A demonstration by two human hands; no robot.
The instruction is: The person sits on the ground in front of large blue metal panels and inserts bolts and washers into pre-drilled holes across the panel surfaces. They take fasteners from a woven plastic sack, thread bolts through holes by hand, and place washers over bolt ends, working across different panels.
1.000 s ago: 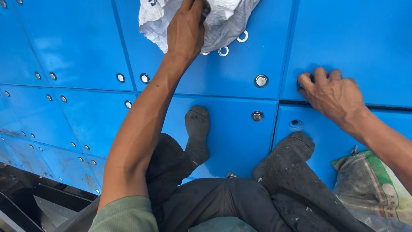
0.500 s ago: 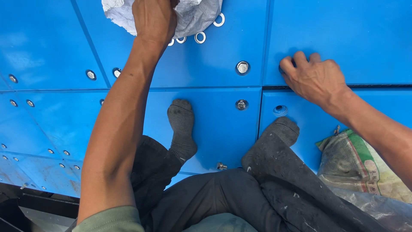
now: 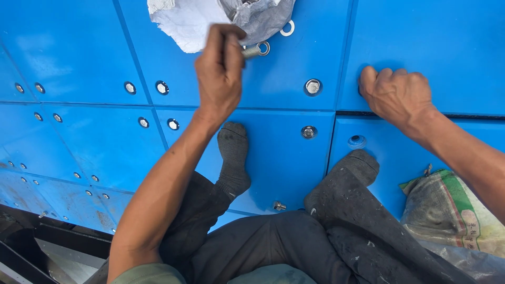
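Seated on blue panels [image 3: 79,47], a worker's left hand [image 3: 220,71] had drawn back from the white sack [image 3: 210,18], now pinching a bolt with washer [image 3: 254,50], while the right hand [image 3: 397,94] rested curled, holding nothing, at a panel seam.

Both forearms are bare from the elbow down; the left hand [image 3: 221,71] and right hand [image 3: 397,94] wear no gloves, rings or watch; a muted green shirt sleeve [image 3: 150,274] covers the left shoulder; the dark grey trousers [image 3: 273,244] are creased and flecked with pale dust; the grey socks [image 3: 234,155] are worn and grimy, the right one dustier.
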